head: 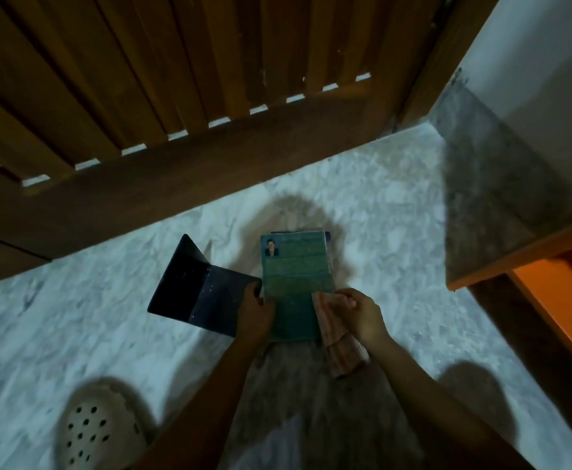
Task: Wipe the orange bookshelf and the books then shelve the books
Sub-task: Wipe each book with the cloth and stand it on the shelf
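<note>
The book (294,283) is green, a mottled, faded green crossed by faint lines of print, with a small portrait on a blue patch in one corner. The cloth (340,351) is pinkish orange with thin pale stripes. The folded panel (196,290) is dark navy, flecked with pale specks. The floor (74,300) is white marbled with grey; the bookshelf (562,300) bright orange (brown along its side); the slatted door (142,79) warm brown; the clog (98,432) cream, dotted with holes.

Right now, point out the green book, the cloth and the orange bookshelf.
green book (291,266): head view, middle of its cover.
cloth (343,354): head view, bunched lower end.
orange bookshelf (555,300): head view, orange front edge.
</note>
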A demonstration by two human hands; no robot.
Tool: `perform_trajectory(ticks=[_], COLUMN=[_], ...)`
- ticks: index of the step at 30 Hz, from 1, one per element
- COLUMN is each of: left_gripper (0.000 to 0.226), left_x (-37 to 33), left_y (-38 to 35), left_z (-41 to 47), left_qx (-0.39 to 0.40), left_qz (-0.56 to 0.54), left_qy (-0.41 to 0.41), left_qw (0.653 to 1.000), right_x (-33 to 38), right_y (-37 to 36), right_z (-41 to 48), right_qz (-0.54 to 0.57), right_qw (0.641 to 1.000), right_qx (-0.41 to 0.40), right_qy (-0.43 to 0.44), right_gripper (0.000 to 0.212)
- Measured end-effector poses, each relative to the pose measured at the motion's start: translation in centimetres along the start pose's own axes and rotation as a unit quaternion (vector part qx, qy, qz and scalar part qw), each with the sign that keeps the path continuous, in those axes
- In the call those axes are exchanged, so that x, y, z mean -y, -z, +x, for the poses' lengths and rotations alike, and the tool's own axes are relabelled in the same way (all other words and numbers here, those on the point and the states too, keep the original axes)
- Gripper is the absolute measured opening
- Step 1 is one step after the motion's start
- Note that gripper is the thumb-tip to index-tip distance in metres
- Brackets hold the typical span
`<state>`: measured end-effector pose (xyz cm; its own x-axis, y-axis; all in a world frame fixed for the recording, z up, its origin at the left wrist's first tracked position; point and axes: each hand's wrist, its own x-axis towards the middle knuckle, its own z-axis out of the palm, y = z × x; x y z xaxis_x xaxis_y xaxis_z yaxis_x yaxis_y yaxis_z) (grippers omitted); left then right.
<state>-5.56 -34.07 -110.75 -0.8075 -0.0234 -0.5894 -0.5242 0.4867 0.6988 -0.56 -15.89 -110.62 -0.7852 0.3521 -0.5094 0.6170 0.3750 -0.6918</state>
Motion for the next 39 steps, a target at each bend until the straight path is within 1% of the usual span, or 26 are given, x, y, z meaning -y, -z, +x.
perform_trajectory(ticks=[2,4,7,8,11,13,16,18,20,22,24,26,28,30,33,34,35,36,37,38,39], left_gripper=[0.046,0.051,0.045,0.045,0.055,0.055,0.040,0.046,0.050,0.044,0.040,0.038,0.036,0.035,0.036,0.036,0.037,0.038,0.039,0.040,0.040], left_x=[0.2,-0.2,-1.0,-1.2,-2.8,-4.2,-6.8,-8.3,-10.2,-12.6,-15.0,-17.0,-18.6,-19.6,-20.9,-21.4,-21.9,-22.5,-23.1,-23.5,-23.9], left_y=[0.0,0.0,-0.1,-0.1,0.5,1.1,2.6,3.5,4.4,5.4,6.3,7.2,8.4,9.3,10.6,10.8,10.9,10.9,10.8,10.9,10.9], left_z=[0.5,0.4,-0.1,-0.2,-1.5,-2.9,-6.3,-8.5,-11.1,-14.2,-17.4,-20.5,-23.6,-25.5,-28.1,-28.7,-29.4,-29.9,-30.5,-30.9,-31.1], left_qx=[-0.006,0.007,0.034,0.040,0.041,0.028,0.013,0.016,0.014,0.028,0.053,0.071,0.074,0.077,0.076,0.081,0.089,0.095,0.102,0.107,0.111], left_qz=[-0.061,-0.106,-0.108,-0.109,-0.109,-0.126,-0.164,-0.182,-0.190,-0.219,-0.238,-0.244,-0.260,-0.294,-0.328,-0.335,-0.340,-0.345,-0.356,-0.374,-0.397], left_qy=[-0.003,-0.022,-0.089,-0.094,-0.064,-0.084,-0.141,-0.156,-0.187,-0.218,-0.258,-0.316,-0.359,-0.376,-0.407,-0.416,-0.422,-0.425,-0.426,-0.426,-0.422], left_qw=[0.998,0.994,0.990,0.989,0.991,0.988,0.976,0.971,0.964,0.951,0.935,0.914,0.893,0.875,0.849,0.841,0.836,0.832,0.825,0.817,0.808], right_x=[-0.2,-0.4,-0.4,-0.3,0.6,1.3,3.2,5.5,9.0,13.3,18.0,22.1,25.0,26.2,26.1,26.2,26.5,26.8,26.8,26.5,25.9], right_y=[-0.1,-0.2,-0.2,-0.2,0.9,2.2,5.2,7.5,9.9,11.8,13.1,14.0,15.4,17.8,21.5,21.8,21.5,20.8,19.7,18.7,18.0], right_z=[0.2,0.1,-0.4,-0.7,-1.9,-2.9,-4.8,-6.4,-8.5,-11.3,-14.4,-17.3,-19.5,-20.2,-21.0,-21.4,-22.1,-23.1,-24.1,-25.0,-25.6], right_qz=[0.005,0.016,0.002,-0.010,-0.030,-0.030,0.033,0.115,0.164,0.182,0.208,0.183,0.143,0.150,0.192,0.202,0.214,0.210,0.185,0.140,0.086], right_qw=[1.000,1.000,1.000,1.000,0.999,0.999,0.999,0.992,0.977,0.952,0.919,0.895,0.871,0.849,0.822,0.814,0.807,0.805,0.798,0.786,0.770], right_qx=[-0.009,-0.011,-0.001,0.007,0.030,0.025,0.008,-0.016,-0.085,-0.153,-0.171,-0.188,-0.236,-0.307,-0.427,-0.448,-0.448,-0.427,-0.397,-0.369,-0.355], right_qy=[0.002,-0.002,-0.007,-0.010,-0.020,0.000,0.035,0.049,0.103,0.194,0.289,0.362,0.407,0.403,0.324,0.309,0.318,0.354,0.413,0.477,0.523], right_gripper=[0.022,0.022,0.024,0.026,0.030,0.030,0.025,0.017,0.020,0.024,0.025,0.024,0.023,0.022,0.024,0.025,0.025,0.025,0.025,0.025,0.028])
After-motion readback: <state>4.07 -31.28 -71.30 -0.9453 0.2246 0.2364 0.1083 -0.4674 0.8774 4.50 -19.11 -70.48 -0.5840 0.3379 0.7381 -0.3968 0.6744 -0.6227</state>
